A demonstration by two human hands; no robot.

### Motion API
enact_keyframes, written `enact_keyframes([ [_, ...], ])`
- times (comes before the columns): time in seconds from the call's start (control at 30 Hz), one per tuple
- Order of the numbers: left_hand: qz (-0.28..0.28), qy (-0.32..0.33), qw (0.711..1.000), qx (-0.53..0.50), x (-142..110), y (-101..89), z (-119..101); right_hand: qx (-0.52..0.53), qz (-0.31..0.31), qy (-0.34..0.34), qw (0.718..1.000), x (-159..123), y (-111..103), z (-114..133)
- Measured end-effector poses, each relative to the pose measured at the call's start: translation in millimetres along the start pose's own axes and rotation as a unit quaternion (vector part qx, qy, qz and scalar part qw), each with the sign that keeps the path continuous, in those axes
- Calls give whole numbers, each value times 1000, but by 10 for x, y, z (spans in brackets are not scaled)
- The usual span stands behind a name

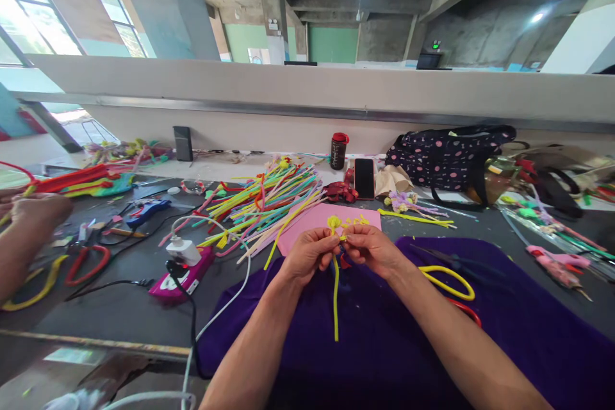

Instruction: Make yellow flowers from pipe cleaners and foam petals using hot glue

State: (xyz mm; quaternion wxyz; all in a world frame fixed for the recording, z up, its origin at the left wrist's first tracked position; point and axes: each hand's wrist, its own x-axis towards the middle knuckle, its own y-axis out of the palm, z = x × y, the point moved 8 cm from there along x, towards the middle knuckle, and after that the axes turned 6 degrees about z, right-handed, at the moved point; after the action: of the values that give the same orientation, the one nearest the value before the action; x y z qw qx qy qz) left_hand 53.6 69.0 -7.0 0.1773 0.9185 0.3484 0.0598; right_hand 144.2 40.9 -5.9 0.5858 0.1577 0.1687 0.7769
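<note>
My left hand (307,255) and my right hand (372,248) meet over a purple cloth (504,327), both pinching a yellow pipe cleaner (335,298). Its top is curled into a small yellow knot between my fingertips and its stem hangs straight down toward me. A pink sheet (312,216) with small yellow bits lies just beyond my hands. A big loose pile of coloured pipe cleaners (259,202) spreads to the left of the pink sheet.
Yellow-handled scissors (446,278) rest on the cloth by my right wrist. Another person's hand (33,214) works at the far left near red-handled scissors (86,259). A white charger on a pink power bank (185,262), a phone (364,178), a dark bottle (339,150), a spotted bag (446,157).
</note>
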Motion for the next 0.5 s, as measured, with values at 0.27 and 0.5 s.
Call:
enact_keyframes([
  [0.27,9,0,1000,2,-7,34,-11,21,15,2,1000,3,-2,-25],
  [0.5,-1,4,1000,7,-20,20,-20,22,13,-1,1000,-5,34,-6],
])
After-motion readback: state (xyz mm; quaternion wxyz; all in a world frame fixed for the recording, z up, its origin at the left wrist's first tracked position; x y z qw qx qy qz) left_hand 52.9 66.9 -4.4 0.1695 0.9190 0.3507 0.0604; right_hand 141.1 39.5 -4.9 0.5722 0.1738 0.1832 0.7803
